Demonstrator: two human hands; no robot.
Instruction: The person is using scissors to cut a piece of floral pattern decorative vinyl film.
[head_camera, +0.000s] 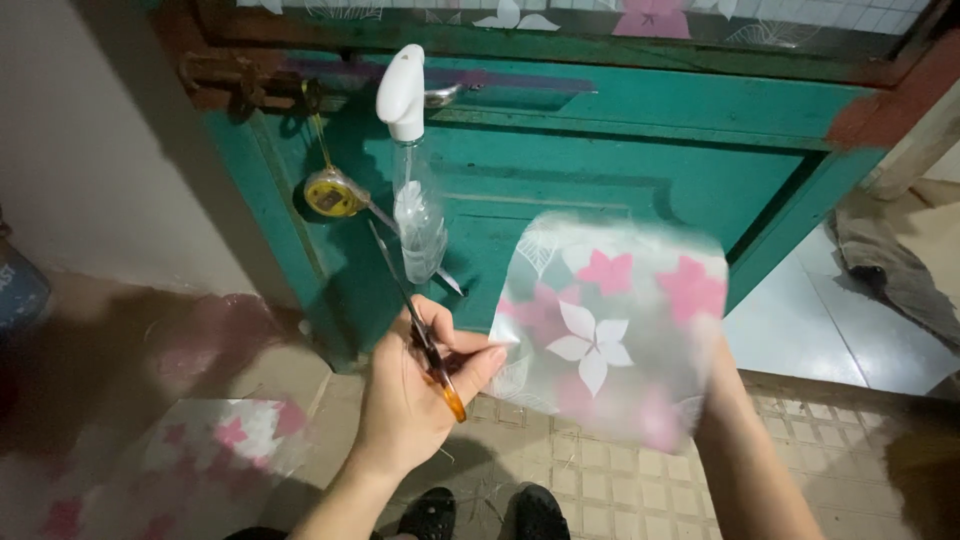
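Note:
My left hand grips a pair of scissors by its orange handles, with the dark blades parted and pointing up and away. Its fingertips touch the left edge of a translucent film sheet printed with pink and white flowers. My right hand holds that sheet up from behind on the right side and is mostly hidden by it; only the wrist and forearm show. The sheet hangs in front of a green wooden door.
A clear spray bottle with a white trigger head hangs from the door handle. A round yellow tape measure dangles beside it. Another piece of flowered film lies on the floor at left. My black shoes stand on small tiles; a dark cloth lies at right.

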